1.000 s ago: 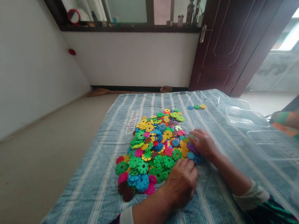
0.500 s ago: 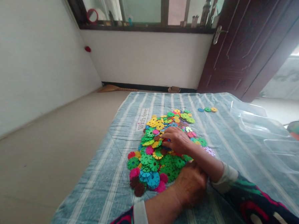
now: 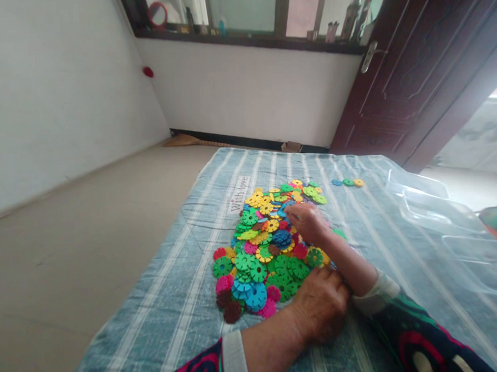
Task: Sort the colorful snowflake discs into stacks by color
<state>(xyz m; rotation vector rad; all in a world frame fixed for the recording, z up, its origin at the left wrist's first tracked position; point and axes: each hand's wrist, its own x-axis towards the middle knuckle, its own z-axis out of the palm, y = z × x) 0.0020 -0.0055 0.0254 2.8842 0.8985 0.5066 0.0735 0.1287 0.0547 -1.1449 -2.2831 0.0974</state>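
Note:
A heap of flower-shaped plastic discs with slotted rims [image 3: 257, 270], in green, yellow, blue, pink, red and brown, is spread over the cloth. My right hand [image 3: 308, 221] is over the heap's right part, its fingers drawn together and pointing left. Whether a disc is between those fingertips is hidden. Close to me, my left hand [image 3: 324, 303] rests at the heap's near right edge with its fingers curled under, so anything in it is out of sight. A stack of dark blue discs [image 3: 282, 239] lies left of my right wrist.
Striped grey-blue cloth [image 3: 186, 278] covers the table, printed "With love". Blue, green and yellow discs [image 3: 348, 182] lie in a row at the far right. Clear plastic boxes [image 3: 441, 212] stand along the right side. Beyond are a dark red door [image 3: 397, 89] and a windowsill [image 3: 245, 40] with bottles.
My right hand has drawn back slightly to the right and its fingers have closed together, uncovering the dark blue discs. My left hand stays nearly where it was. The view has shifted a little.

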